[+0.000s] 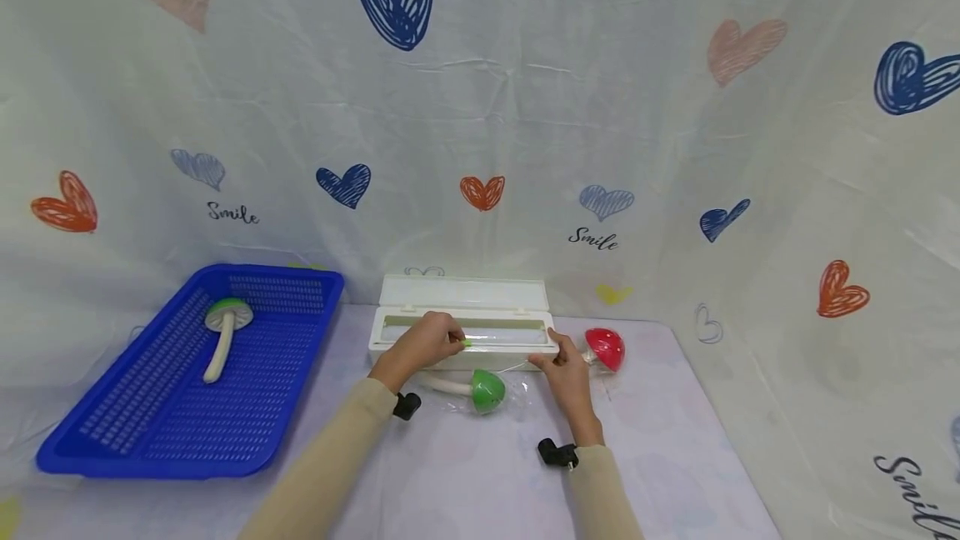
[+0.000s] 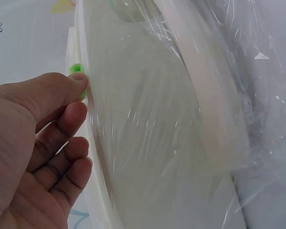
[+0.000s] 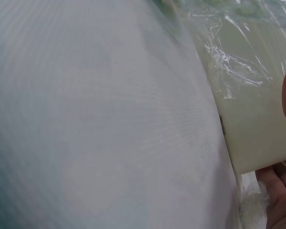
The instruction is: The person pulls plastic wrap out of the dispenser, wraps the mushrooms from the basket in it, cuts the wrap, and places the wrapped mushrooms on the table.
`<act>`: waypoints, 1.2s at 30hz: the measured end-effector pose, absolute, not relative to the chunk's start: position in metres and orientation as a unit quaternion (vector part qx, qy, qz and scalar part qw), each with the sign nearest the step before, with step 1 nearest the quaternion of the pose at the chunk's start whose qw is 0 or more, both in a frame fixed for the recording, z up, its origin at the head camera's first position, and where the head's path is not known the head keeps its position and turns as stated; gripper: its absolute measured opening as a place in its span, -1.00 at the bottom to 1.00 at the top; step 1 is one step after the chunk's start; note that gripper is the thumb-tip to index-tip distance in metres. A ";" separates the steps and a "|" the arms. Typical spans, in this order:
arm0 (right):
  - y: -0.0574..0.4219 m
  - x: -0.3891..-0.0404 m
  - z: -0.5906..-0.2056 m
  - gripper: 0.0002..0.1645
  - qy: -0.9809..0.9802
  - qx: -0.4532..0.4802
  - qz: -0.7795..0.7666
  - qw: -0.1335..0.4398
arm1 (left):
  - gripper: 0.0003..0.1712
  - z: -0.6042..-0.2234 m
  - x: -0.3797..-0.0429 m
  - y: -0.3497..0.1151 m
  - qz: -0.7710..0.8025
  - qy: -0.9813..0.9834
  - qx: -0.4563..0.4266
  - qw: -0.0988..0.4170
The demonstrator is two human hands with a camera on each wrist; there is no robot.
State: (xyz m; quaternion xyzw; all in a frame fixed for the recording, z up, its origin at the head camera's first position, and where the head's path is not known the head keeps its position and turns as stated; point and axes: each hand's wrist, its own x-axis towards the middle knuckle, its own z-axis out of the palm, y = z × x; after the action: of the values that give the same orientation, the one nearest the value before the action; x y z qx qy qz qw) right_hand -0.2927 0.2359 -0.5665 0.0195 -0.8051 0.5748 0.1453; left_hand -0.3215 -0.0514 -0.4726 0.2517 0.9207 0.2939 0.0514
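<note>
Cling film dispenser, a long white plastic box (image 1: 462,338) with its lid tipped open toward the back, sits on the table (image 1: 480,473) near the heart-printed backdrop (image 1: 525,107). On its front rail rides a small green slider (image 1: 467,343), and the left hand (image 1: 422,346) pinches that slider between thumb and forefinger; the left wrist view shows the fingers (image 2: 62,124) curled at the box edge beside the green tab (image 2: 77,71), with clear film (image 2: 152,119) stretched across the box. The right hand (image 1: 564,372) rests at the right end of the box, its fingers lying against the front corner; whether they grip film there I cannot tell.

Just in front of the box, between the two hands, lies a green-capped toy mushroom (image 1: 480,390) on a sheet of clear film. A red-capped toy mushroom (image 1: 604,348) lies just right of the box. Well apart on the left, a blue perforated plastic tray (image 1: 97,440) holds another green-capped mushroom (image 1: 222,336) with a long pale stem.
</note>
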 end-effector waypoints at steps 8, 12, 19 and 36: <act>0.234 -0.293 -0.568 -0.22 -0.808 0.013 0.569 0.152 | -0.90 -0.473 -0.322 -0.072 0.280 0.923 0.264 0.029; 0.234 -0.292 -0.568 -0.20 -0.815 0.028 0.561 0.140 | -0.91 -0.472 -0.320 -0.081 0.283 0.924 0.254 0.035; 0.234 -0.291 -0.565 -0.20 -0.814 0.013 0.562 0.144 | -0.94 -0.470 -0.317 -0.097 0.265 0.933 0.244 0.024; 0.237 -0.292 -0.561 -0.21 -0.809 0.022 0.574 0.129 | -0.90 -0.469 -0.314 -0.116 0.223 0.945 0.240 0.015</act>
State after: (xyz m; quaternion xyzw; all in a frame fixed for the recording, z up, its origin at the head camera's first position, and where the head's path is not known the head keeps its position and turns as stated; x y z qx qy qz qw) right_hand -0.2919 0.2373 -0.5611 0.0220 -0.8086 0.5736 0.1287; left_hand -0.3136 -0.1157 -0.4686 0.2398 0.9446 0.2234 0.0150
